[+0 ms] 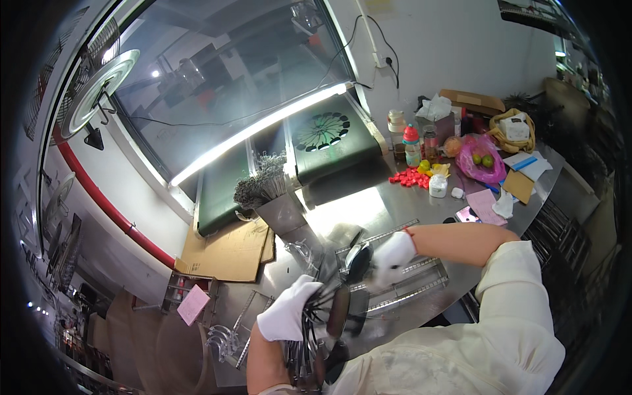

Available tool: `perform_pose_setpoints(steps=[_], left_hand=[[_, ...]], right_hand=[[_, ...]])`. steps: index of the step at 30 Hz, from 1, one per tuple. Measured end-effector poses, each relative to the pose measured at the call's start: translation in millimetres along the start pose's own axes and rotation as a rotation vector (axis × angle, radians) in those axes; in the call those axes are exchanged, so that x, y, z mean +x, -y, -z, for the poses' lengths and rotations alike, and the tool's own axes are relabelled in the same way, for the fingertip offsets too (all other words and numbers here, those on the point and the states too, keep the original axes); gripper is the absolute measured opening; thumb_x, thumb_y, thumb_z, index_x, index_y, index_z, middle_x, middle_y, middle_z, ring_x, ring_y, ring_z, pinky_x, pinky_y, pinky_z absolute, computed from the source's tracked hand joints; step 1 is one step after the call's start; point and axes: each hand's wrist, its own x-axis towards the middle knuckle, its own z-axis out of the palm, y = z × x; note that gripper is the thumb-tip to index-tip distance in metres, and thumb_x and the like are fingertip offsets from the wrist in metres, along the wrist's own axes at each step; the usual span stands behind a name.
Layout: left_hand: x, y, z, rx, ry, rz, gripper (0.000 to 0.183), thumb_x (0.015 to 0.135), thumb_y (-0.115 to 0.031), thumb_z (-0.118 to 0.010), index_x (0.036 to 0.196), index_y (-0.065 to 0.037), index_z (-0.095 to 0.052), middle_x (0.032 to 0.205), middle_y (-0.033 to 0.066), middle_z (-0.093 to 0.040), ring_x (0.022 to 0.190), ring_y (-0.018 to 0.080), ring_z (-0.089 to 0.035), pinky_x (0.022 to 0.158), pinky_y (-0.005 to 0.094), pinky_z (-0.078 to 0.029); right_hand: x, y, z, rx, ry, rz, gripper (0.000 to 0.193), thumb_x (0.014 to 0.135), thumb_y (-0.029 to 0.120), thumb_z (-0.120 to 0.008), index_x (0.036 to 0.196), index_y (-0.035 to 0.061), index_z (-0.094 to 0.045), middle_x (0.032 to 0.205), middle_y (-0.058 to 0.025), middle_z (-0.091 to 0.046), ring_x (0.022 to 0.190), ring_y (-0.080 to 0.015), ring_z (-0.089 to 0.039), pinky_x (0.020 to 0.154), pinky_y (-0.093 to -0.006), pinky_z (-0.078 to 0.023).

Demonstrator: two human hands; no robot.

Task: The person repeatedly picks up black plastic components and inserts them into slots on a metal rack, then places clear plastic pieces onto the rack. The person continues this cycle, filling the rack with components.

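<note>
My left hand point(289, 311), in a white glove, is closed round a bundle of thin dark metal stems point(304, 349). Several glossy dark oval heads point(339, 309) fan out from this bundle to the right; motion blur hides their exact kind. My right hand point(393, 259), also gloved in white, is beside a dark shiny oval piece point(359, 262). Its fingers are smeared by motion, so whether it grips that piece is unclear. Beneath both hands lies a metal rack with notched bars point(411, 284) on the steel table.
Dark oval-ended pieces point(322, 131) form a ring on the green conveyor belt point(339, 158). Wire stems point(263, 184) stand bunched beside it, near flat cardboard point(227, 253). At the right are red pieces point(409, 178), bottles point(412, 148), a pink bag point(479, 161) and papers point(486, 207).
</note>
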Motion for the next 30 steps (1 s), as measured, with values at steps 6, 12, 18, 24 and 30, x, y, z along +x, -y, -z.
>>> perform_pose_setpoints(steps=[6,12,18,24,30], left_hand=[[-5,17,-18,-1.337,-0.263,-0.074,0.082,0.06,-0.007,-0.092,0.129,-0.012,-0.047,0.122,0.0151,-0.054,0.108,0.0248,-0.056,0.085,0.0366,-0.049],[51,4,-35,-1.456,0.19,-0.27,0.093,0.051,-0.006,-0.093,0.132,-0.01,-0.048,0.119,0.0222,-0.054,0.101,0.0307,-0.056,0.075,0.0394,-0.05],[46,3,-11,0.204,0.153,-0.025,0.102,0.049,-0.019,-0.102,0.134,-0.003,-0.047,0.118,0.0071,-0.057,0.1,0.0248,-0.06,0.09,0.0366,-0.05],[14,41,-44,-1.371,-0.448,0.062,0.075,0.067,-0.027,-0.094,0.126,-0.009,-0.052,0.12,0.0107,-0.055,0.111,0.0279,-0.062,0.089,0.0418,-0.056],[12,41,-61,-1.445,-0.502,0.154,0.077,0.066,-0.024,-0.094,0.127,-0.009,-0.049,0.12,0.0125,-0.055,0.112,0.0293,-0.06,0.09,0.042,-0.054]], right_hand=[[-19,33,-1,-0.584,-1.221,0.005,0.026,0.093,0.021,-0.066,0.118,0.0127,-0.07,0.115,-0.0171,-0.068,0.096,-0.0309,-0.069,0.078,-0.0414,-0.057],[-10,92,12,-0.514,-1.08,-0.106,0.053,0.087,0.008,-0.065,0.139,0.0144,-0.054,0.112,-0.0178,-0.062,0.096,-0.0356,-0.066,0.083,-0.0429,-0.056],[-105,-15,26,0.588,-0.046,-0.123,0.023,0.096,0.02,-0.065,0.116,0.0095,-0.068,0.083,0.003,-0.06,0.062,-0.0059,-0.051,0.051,-0.0241,-0.047],[-189,-140,-25,-0.312,-0.745,-1.049,0.04,0.081,0.024,-0.077,0.121,0.0159,-0.073,0.111,-0.0101,-0.076,0.106,-0.0293,-0.071,0.092,-0.0395,-0.055],[-160,-220,-56,-0.39,-0.628,-1.193,0.03,0.078,0.018,-0.077,0.107,0.0106,-0.079,0.11,-0.0179,-0.075,0.105,-0.0359,-0.072,0.089,-0.0437,-0.058]])
